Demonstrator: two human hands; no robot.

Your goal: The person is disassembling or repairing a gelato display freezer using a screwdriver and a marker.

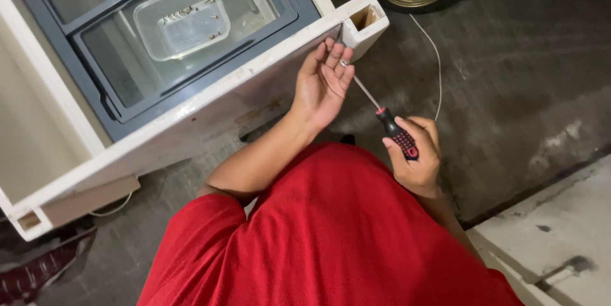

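Screwdriver held at the corner of a white cabinet

The right hand (417, 153) is closed around the black and red handle of a screwdriver (388, 121), and the thin metal shaft points up to the left hand (324, 83). The left hand's grip is partly apart: its fingers (340, 61) steady what seems a small screw at the tip, just beside the near right corner of the white cabinet (210, 99). The tool looks light and stiff; the ribbed handle is the sure place to hold, while the smooth shaft would probably slip. A clear plastic box (184, 20) with small parts lies on the glass top, well apart from both hands.
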